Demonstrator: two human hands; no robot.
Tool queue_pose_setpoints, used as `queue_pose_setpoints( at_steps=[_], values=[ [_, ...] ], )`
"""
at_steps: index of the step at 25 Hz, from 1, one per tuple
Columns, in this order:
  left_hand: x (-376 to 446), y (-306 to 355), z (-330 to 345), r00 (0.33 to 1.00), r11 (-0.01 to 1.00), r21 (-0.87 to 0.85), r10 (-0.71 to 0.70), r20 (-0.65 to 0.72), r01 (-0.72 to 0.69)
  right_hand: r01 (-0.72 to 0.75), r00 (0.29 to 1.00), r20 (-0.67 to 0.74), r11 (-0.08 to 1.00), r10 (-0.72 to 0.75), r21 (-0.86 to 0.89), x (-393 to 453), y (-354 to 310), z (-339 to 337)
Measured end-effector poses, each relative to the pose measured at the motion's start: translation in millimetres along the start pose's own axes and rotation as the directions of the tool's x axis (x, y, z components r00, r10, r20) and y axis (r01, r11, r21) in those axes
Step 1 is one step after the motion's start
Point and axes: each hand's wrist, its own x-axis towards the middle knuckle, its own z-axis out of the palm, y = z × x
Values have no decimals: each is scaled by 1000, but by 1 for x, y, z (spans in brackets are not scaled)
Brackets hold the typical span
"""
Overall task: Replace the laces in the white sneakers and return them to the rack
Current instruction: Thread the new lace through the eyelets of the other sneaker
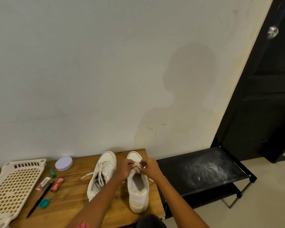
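Observation:
Two white sneakers stand side by side on a wooden table (69, 199), toes toward the wall. The left sneaker (102, 173) is laced, with loose lace ends trailing to its left. Both my hands work over the right sneaker (137, 186). My left hand (124, 168) pinches its white lace (136, 167) near the upper eyelets, and my right hand (150, 167) pinches the same lace from the other side. My fingers hide most of the lacing. The black shoe rack (202, 171) stands on the floor just right of the table.
A cream perforated plastic tray (13, 185) lies at the table's left. Between it and the sneakers lie a lilac round lid (63, 163), a black pen (39, 200), a teal cap (44, 203), a small white box (43, 183) and a red wrapper (57, 185). A black door (268, 89) stands at right.

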Motion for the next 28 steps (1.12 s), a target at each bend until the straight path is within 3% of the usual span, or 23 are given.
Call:
queue_pose_setpoints(
  at_steps=[8,10,14,18,20,22,24,28],
  values=[
    [-3,-6,-9,999,1000,24,8,-34,-7,-31,1000,-9,983,30,-180,12,4,-29],
    [-4,-7,-9,999,998,59,-9,-34,11,-34,999,-39,981,27,-189,13,10,-33],
    [-10,-21,-5,993,978,178,-101,-61,110,-166,986,-60,973,158,-159,-1,38,-13],
    [-9,-27,-10,986,961,233,-163,33,151,-146,986,65,985,152,-90,-10,49,-11],
    [-3,-24,-15,989,983,132,-134,63,125,-128,979,166,989,115,69,-14,45,-26],
    [-6,-17,-17,985,984,-86,-147,88,155,-191,964,239,923,114,333,-18,38,-35],
    [-7,-8,-11,971,907,-348,-208,121,237,-211,968,229,810,98,546,-16,30,-33],
    [-8,4,2,959,747,-606,-260,111,272,-181,983,144,637,110,749,-6,15,-12]
  ],
)
